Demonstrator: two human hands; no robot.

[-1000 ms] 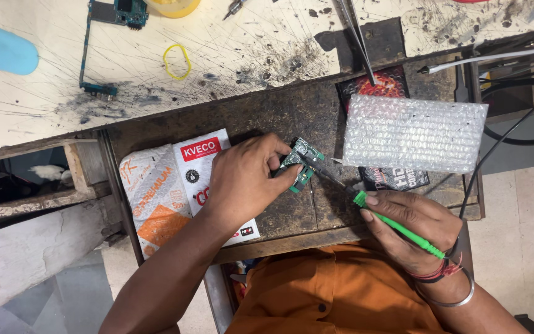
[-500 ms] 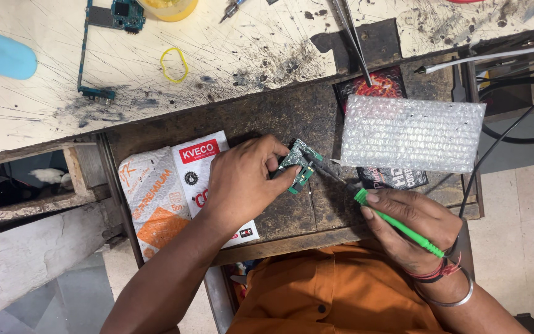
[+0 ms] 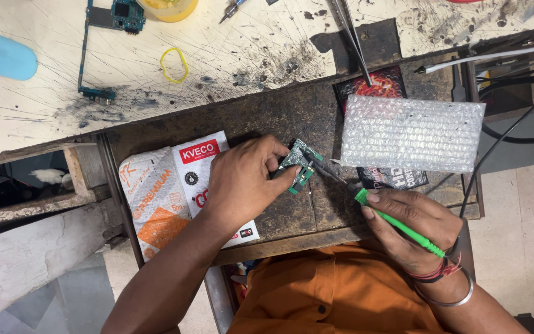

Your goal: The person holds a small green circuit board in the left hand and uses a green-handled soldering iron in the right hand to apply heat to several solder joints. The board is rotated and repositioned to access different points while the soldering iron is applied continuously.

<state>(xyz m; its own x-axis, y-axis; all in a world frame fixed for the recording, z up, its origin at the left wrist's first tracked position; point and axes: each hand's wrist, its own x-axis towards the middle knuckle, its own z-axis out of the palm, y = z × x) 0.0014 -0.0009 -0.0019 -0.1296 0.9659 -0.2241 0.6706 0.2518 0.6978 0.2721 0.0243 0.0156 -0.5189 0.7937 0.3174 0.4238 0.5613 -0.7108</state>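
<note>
Fingers of the left hand [image 3: 242, 179] are pinching a small green printed circuit board [image 3: 299, 164], holding it tilted just above the dark, worn wooden work surface [image 3: 279, 117] with thumb and fingertips closed around its left edge. The right hand [image 3: 412, 219] is gripping a green-handled soldering iron [image 3: 397, 224] like a pen, fingers wrapped around the handle, and the iron's dark metal tip is reaching up and to the left until it is touching the board's right side. A silver bangle and red threads are circling the right wrist.

Under the left hand and forearm, a white and orange printed plastic packet [image 3: 156, 198] and a white card with a red label [image 3: 199, 167] are lying side by side on the dark surface. Just beyond the board to the right, a rectangular sheet of clear bubble wrap [image 3: 412, 133] is covering most of a black and red printed packet [image 3: 381, 83]. Long metal tweezers [image 3: 353, 37] are resting across the packet's upper edge, reaching up onto the scratched pale tabletop [image 3: 248, 43].

Farther out on that tabletop, a yellow rubber band [image 3: 173, 65] is lying near a second, long blue-green circuit board [image 3: 103, 37], and a light blue rounded object [image 3: 1, 60] is sitting at the left edge. Black cables [image 3: 514, 133] are running along the right side. The person's orange garment [image 3: 316, 291] is filling the lower middle.
</note>
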